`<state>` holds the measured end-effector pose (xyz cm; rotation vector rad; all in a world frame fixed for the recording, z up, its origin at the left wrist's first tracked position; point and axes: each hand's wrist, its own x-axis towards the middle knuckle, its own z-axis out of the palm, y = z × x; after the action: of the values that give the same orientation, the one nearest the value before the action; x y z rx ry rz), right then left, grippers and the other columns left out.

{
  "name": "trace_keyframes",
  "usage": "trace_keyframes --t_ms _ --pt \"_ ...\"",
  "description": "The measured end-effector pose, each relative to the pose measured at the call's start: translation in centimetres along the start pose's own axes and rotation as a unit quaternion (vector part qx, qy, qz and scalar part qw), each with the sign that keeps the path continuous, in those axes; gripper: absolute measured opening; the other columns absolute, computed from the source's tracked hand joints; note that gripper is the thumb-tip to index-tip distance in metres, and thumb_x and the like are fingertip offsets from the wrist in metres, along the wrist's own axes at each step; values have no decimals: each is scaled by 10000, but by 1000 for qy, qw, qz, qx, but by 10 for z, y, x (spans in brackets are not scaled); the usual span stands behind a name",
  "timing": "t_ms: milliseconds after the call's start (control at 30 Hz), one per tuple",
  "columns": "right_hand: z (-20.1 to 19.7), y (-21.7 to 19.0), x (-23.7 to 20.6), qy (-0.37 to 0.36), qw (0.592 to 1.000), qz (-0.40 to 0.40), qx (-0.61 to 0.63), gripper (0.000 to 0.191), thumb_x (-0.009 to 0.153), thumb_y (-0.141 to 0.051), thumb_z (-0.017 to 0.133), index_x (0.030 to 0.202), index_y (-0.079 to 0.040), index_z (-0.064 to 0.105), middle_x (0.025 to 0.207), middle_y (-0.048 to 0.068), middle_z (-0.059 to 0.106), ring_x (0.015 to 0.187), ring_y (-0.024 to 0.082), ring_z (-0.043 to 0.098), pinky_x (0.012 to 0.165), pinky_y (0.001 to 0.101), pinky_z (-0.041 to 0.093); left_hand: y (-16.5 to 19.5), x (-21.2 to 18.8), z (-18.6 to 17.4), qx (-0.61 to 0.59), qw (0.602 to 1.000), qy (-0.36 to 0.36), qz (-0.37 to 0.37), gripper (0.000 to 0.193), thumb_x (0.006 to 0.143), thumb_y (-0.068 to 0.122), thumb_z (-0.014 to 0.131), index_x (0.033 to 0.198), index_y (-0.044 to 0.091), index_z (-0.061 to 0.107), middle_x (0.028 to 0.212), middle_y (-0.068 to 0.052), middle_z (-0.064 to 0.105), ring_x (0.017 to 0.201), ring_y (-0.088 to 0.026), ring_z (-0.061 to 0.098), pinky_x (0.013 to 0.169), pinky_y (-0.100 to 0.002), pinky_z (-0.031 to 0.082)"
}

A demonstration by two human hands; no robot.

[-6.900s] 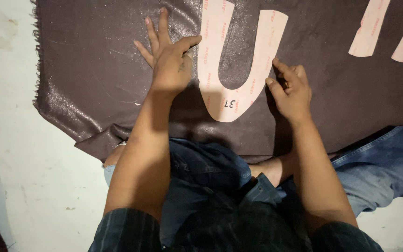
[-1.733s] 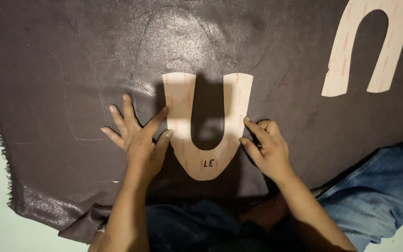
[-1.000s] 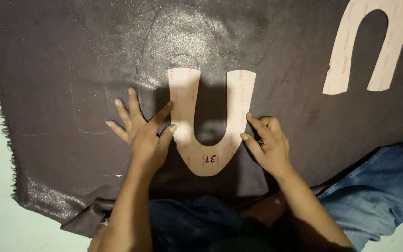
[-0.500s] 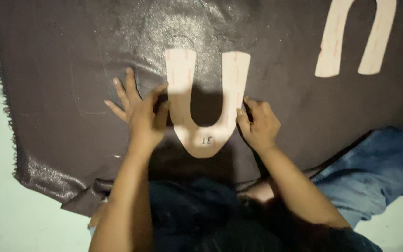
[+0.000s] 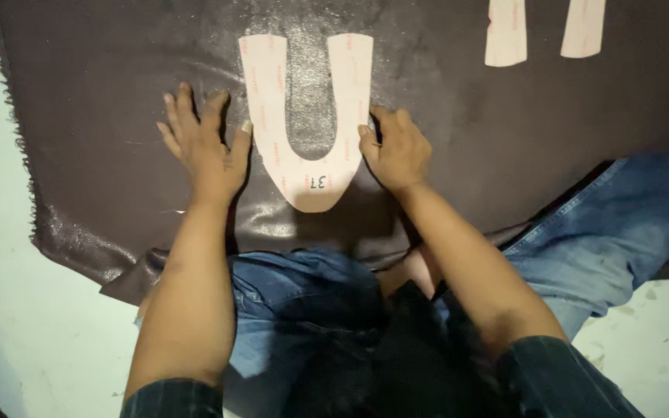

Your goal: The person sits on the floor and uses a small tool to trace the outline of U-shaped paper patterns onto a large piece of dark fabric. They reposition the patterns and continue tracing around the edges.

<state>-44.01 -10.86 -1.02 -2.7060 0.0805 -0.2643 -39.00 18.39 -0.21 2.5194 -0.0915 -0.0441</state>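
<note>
In the head view, the left hand (image 5: pixel 204 147) lies flat on the dark leather sheet (image 5: pixel 102 116), palm down, with the fingers spread and pointing to 12 o'clock. Its thumb touches the left outer edge of the pale U-shaped pattern (image 5: pixel 307 166). This hand is released, it grasps nothing and only presses on the sheet. The left forearm runs straight down to 6 o'clock, to a dark plaid sleeve.

The right hand (image 5: pixel 398 149) sits at the right outer edge of the pattern, at 3 o'clock from its curved bottom. Its fingers are bent and the fingertips press on the edge of the pattern. I cannot tell if something small is held inside this hand. The right forearm goes toward 5 o'clock.

The pattern lies flat on the sheet between the two hands, its open end to 12 o'clock and its rounded end to 6 o'clock. A second pale pattern (image 5: pixel 543 31) lies at about 2 o'clock, well apart, cut by the top border. The sheet lies on a pale floor (image 5: pixel 9 325). Blue jeans (image 5: pixel 613 224) show at 4 o'clock.

Compared with half a second ago, the hands remain at the same two sides of the pattern, and the left fingers are now more straight and flat. The second pattern is more cut off at the top.
</note>
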Motion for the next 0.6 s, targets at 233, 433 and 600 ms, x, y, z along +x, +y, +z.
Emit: trace_keyframes --t_ms 233,433,600 --pt "-1 1 1 -2 999 31 30 315 930 -336 688 1204 -181 694 1006 73 636 883 304 665 724 443 531 19 -4 9 92 996 -1 -8 544 1012 469 593 1459 159 613 1659 -269 266 1553 -467 149 1220 -684 -3" --pt "-4 3 1 -30 998 37 43 340 927 -342 695 1224 -177 684 1012 80 621 879 310 655 738 458 527 17 -3 12 119 993 -8 -3 570 1006 455 563 1493 160 596 1676 -276 240 1567 -469 123 1222 -690 -18" --pt "-3 6 1 -39 998 29 42 365 925 -340 701 1251 -176 678 1011 87 615 889 317 652 757 468 527 6 -6 -1 131 988 -68 46 694 981 511 581 1552 125 506 1670 -306 210 1544 -484 121 1201 -694 -2"
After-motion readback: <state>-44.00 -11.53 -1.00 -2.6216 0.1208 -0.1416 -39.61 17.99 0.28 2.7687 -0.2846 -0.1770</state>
